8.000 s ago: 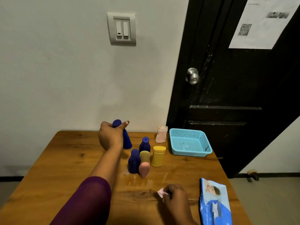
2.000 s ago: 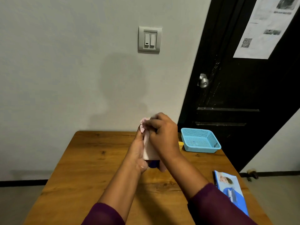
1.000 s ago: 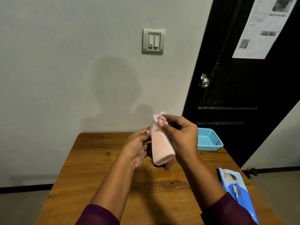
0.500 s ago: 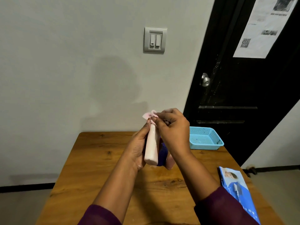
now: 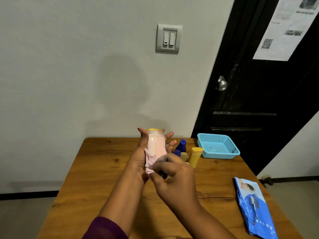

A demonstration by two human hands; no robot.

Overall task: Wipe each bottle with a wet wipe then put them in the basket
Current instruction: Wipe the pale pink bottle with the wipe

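Note:
A pale pink bottle [image 5: 156, 145] with a yellow end lies in my left hand [image 5: 141, 152], held above the wooden table [image 5: 96, 169]; the thumb and fingers curl round its sides. My right hand [image 5: 170, 176] pinches a crumpled pink wet wipe [image 5: 149, 163] against the bottle's near end. Behind the hands stand a dark blue bottle [image 5: 181, 146], a yellow bottle [image 5: 195, 156] and a small tan one [image 5: 184, 156], partly hidden. The light blue basket [image 5: 217, 146] sits at the table's far right with nothing visible in it.
A blue wet-wipe pack [image 5: 253, 207] lies near the table's right front edge. A black door [image 5: 259, 83] with a metal knob [image 5: 221, 84] stands behind the basket. The wall with a light switch [image 5: 169, 38] backs the table.
The pink bottle has been turned so its yellow end points away from me. My right hand has slid the wipe from the top end down to the near end. The hands have dropped lower.

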